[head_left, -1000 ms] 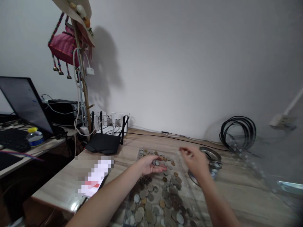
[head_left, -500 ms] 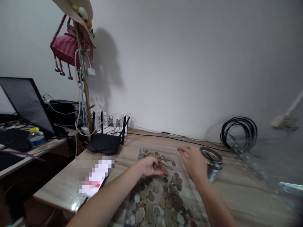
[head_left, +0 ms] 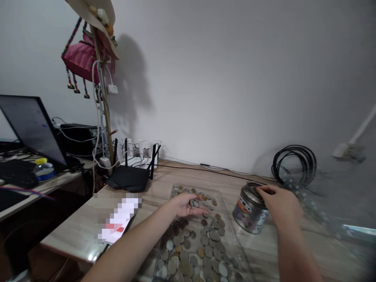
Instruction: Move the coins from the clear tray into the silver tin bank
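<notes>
My left hand point(head_left: 190, 205) is palm up over the coins, its fingers partly curled around several coins point(head_left: 194, 203) in the palm. Beneath it, many silver and brownish coins point(head_left: 211, 235) lie spread over a clear plastic sheet or tray point(head_left: 235, 244); its exact form is hard to tell. To the right stands an upright metal tin point(head_left: 249, 213) with a printed label and a metal lid. My right hand point(head_left: 282, 201) is above the lid, thumb and fingertips pinched together at its top. Whatever is between those fingertips is too small to make out.
A phone point(head_left: 120, 223), partly blurred out, lies left of my left forearm. Behind it are a black router point(head_left: 129, 178) and cables. A coil of black cable point(head_left: 293, 164) rests against the wall at the right. A monitor point(head_left: 32, 125) and a yellow-capped bottle point(head_left: 44, 170) stand on the left desk.
My right hand has moved right, from over the coin sheet to the top of the tin, which now shows more fully. My left hand has opened slightly, showing the coins in its palm.
</notes>
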The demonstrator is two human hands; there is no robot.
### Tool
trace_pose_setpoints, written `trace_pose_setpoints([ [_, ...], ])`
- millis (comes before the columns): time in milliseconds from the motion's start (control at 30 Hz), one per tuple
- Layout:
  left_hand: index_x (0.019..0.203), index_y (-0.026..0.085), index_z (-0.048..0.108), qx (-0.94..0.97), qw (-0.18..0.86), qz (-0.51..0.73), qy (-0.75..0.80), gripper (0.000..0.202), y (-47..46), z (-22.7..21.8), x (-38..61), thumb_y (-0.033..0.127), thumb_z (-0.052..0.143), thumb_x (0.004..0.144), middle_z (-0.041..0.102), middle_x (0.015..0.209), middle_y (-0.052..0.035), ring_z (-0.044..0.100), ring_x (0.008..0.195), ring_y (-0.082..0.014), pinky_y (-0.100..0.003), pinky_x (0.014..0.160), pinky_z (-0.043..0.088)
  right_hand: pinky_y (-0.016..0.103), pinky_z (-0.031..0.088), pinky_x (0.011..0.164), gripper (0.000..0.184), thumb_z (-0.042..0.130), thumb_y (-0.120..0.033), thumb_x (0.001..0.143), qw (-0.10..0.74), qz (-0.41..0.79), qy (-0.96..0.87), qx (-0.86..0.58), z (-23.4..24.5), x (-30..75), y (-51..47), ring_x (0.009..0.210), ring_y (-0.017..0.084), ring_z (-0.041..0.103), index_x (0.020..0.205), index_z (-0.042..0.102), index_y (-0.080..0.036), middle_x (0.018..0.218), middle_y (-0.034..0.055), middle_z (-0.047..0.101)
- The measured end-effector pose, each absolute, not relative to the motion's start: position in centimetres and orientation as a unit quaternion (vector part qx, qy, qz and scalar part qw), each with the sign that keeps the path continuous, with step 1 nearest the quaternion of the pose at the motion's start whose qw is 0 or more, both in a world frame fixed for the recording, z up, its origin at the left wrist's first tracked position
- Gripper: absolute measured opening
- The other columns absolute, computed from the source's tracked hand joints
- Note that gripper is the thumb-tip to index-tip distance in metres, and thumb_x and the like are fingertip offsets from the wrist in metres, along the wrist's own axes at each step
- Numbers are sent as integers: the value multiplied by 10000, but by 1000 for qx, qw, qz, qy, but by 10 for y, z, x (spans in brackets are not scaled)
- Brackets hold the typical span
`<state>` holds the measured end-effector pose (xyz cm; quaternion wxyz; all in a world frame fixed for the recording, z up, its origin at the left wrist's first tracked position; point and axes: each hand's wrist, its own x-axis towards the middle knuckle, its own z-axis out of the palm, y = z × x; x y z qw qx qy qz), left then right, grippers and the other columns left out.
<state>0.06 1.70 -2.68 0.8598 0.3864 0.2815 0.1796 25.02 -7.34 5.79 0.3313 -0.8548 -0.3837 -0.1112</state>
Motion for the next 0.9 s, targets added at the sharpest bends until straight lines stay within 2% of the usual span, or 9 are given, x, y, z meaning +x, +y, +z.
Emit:
trace_pose_setpoints([
  [133, 1038, 67, 448, 349, 877, 175, 279, 436, 19, -26, 2, 436, 339, 832, 619, 828, -179, 637, 755, -227, -261, 634, 467, 322, 381, 641, 326, 428, -396, 750, 379, -241, -502, -739, 47, 221, -66, 774, 226, 516, 765, 671, -179, 828, 98, 632],
  [200, 1009, 73, 469, 342, 882, 175, 274, 482, 21, -27, 3, 482, 285, 834, 616, 825, -174, 632, 761, -232, -274, 622, 467, 300, 394, 681, 313, 419, -372, 766, 371, -185, -616, -670, 34, 194, -58, 758, 194, 528, 771, 665, -179, 793, 80, 634],
  [333, 952, 116, 498, 320, 884, 215, 263, 447, 23, -31, 5, 479, 262, 840, 606, 753, -103, 609, 646, -178, -288, 600, 464, 252, 397, 700, 230, 468, -293, 750, 236, -10, -804, -546, 4, 144, -44, 800, 158, 548, 853, 662, -224, 853, 43, 640],
  [433, 898, 133, 501, 308, 886, 226, 261, 402, 24, -33, 5, 468, 289, 836, 581, 710, -58, 569, 579, -138, -282, 590, 464, 239, 390, 667, 238, 469, -204, 729, 174, 28, -814, -554, -8, 132, -38, 763, 147, 557, 863, 664, -224, 863, 42, 637],
  [567, 804, 136, 491, 322, 886, 202, 265, 361, 24, -34, 6, 459, 330, 820, 571, 679, -46, 570, 594, -138, -291, 614, 470, 227, 381, 642, 210, 489, -213, 720, 174, 46, -805, -565, -10, 135, -36, 740, 145, 557, 831, 667, -206, 830, 41, 641],
  [633, 786, 122, 497, 336, 887, 191, 254, 267, 25, -36, 6, 367, 391, 800, 579, 661, -50, 574, 594, -136, -285, 628, 469, 224, 375, 623, 206, 473, -219, 731, 172, 42, -808, -562, -9, 136, -37, 717, 142, 555, 810, 664, -213, 810, 35, 643],
  [700, 796, 97, 510, 349, 890, 176, 235, 157, 25, -38, 6, 226, 438, 742, 593, 658, -73, 590, 626, -142, -274, 658, 464, 232, 375, 626, 231, 431, -224, 754, 190, 5, -790, -583, -4, 138, -39, 707, 145, 555, 799, 658, -218, 790, 36, 646],
  [767, 818, 71, 513, 358, 892, 158, 224, 174, 25, -39, 5, 125, 447, 666, 615, 700, -117, 613, 702, -168, -267, 692, 460, 250, 379, 652, 259, 398, -253, 770, 249, -72, -740, -621, 7, 148, -44, 734, 161, 556, 806, 651, -210, 799, 51, 648],
  [900, 842, 72, 489, 346, 879, 175, 277, 224, 22, -34, 3, 90, 431, 627, 626, 776, -155, 627, 784, -204, -260, 698, 470, 279, 381, 619, 290, 405, -332, 749, 366, -206, -545, -725, 38, 193, -59, 727, 192, 549, 809, 650, -189, 824, 80, 643],
])
